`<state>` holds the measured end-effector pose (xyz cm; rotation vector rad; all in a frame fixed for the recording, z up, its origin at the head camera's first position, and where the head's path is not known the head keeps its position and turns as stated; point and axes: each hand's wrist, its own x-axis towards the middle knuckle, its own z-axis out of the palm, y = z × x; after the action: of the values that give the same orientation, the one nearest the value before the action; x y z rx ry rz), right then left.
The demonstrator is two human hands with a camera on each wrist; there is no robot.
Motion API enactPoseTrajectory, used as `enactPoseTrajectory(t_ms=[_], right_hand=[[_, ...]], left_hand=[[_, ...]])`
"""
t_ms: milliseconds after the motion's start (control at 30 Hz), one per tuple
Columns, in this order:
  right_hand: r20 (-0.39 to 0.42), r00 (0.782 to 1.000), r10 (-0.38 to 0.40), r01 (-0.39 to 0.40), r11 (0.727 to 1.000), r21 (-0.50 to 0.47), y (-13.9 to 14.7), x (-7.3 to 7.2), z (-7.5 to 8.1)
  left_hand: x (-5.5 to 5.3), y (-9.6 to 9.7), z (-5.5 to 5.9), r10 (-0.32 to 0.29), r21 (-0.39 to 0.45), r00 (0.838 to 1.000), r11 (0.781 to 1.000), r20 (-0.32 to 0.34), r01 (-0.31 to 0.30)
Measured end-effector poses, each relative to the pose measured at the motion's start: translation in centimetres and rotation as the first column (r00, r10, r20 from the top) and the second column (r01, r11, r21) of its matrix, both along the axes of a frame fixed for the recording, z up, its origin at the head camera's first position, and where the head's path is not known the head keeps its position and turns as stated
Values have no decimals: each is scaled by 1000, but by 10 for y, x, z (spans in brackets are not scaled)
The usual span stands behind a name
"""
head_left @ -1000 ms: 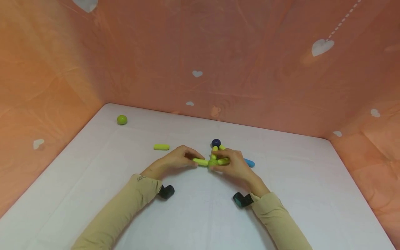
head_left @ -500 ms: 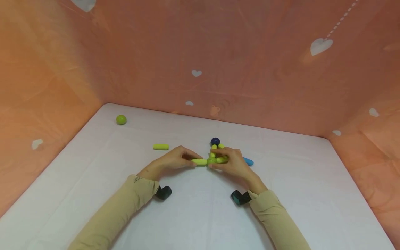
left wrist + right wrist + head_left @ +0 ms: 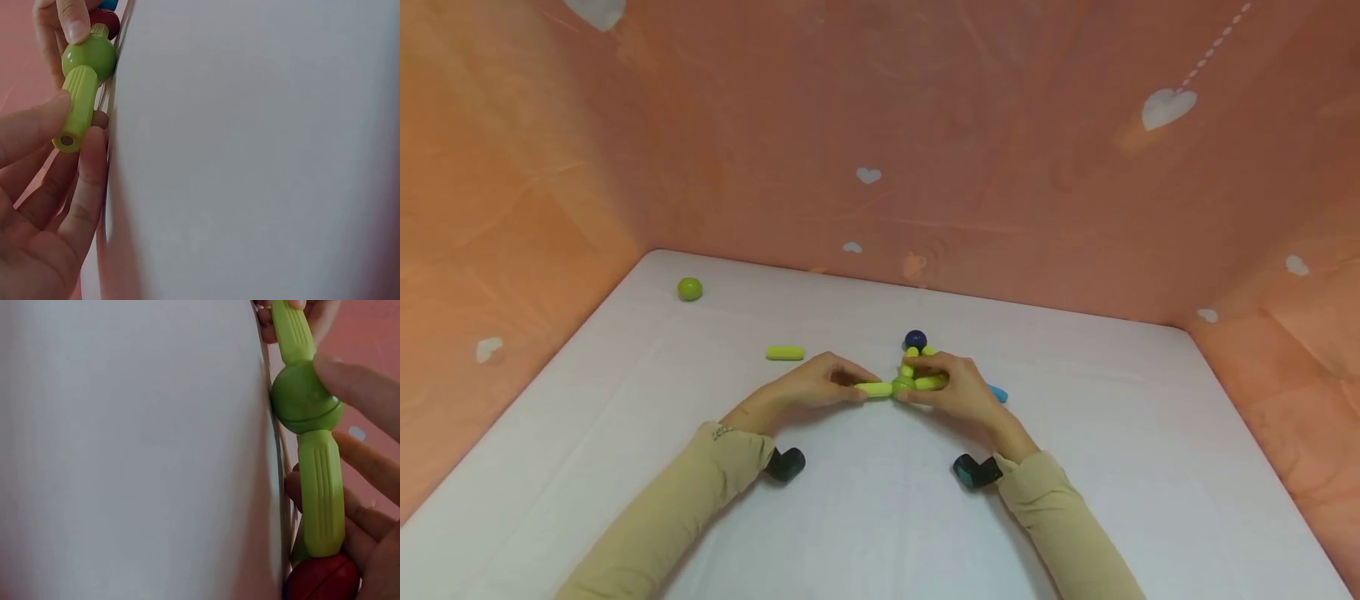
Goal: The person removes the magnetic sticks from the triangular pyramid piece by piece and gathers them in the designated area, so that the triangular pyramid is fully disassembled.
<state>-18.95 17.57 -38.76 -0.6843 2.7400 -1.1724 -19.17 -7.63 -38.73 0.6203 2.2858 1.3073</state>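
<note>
My left hand [image 3: 812, 382] pinches a yellow-green ribbed stick [image 3: 80, 103] between thumb and fingers; a small dark disc shows in its near end. The stick's other end meets a green ball [image 3: 306, 397]. My right hand [image 3: 961, 393] holds that ball, its thumb and a finger on it. From the ball a second yellow-green stick [image 3: 322, 494] runs under my right hand to a red ball [image 3: 322, 578], which the hand hides in the head view. Another yellow-green stick [image 3: 910, 363] leads away to a dark blue ball [image 3: 915, 340]. A blue stick [image 3: 997, 393] pokes out beyond my right hand.
A loose yellow-green stick [image 3: 785, 353] lies left of my left hand. Farther back, a loose green ball [image 3: 690, 288] rests near the far left corner of the white table [image 3: 865, 517]. Orange cloth [image 3: 1000, 167] with white hearts rises behind and at both sides.
Both hands have shifted slightly left with the held stick and green ball. Their grip looks the same. The loose stick and loose ball stay in place; the view drifts a little.
</note>
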Motion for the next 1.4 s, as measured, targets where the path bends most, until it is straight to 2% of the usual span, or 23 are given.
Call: enactPoseTrajectory(t_ms=[300,467,667,1000,1233,1300,1400], right_hand=[[-34,999,16,-14,998,57,-2,11,5],[-40,999,11,-7,996,94,-9,10,7],[-24,1000,-4,6,996,87,-12,8,9],[-37,999,-10,13,997,80,-12,4,7],[-19,999,-30,32,995,89,-8,1,8],[-5,999,-45,45,994,100,-7,1,8],[6,999,-43,42,993,108,-5,0,9]], left_hand=[[2,5,-6,10,18,999,1000,47,-11],[0,4,-3,20,10,999,1000,39,-21],[1,4,-2,46,-17,999,999,9,-46],[5,3,2,68,-27,997,997,23,-68],[9,-9,-1,4,24,1000,1000,-13,-3],[11,-16,-2,11,19,1000,1000,-20,-10],[15,-28,-4,55,6,998,999,-29,-54]])
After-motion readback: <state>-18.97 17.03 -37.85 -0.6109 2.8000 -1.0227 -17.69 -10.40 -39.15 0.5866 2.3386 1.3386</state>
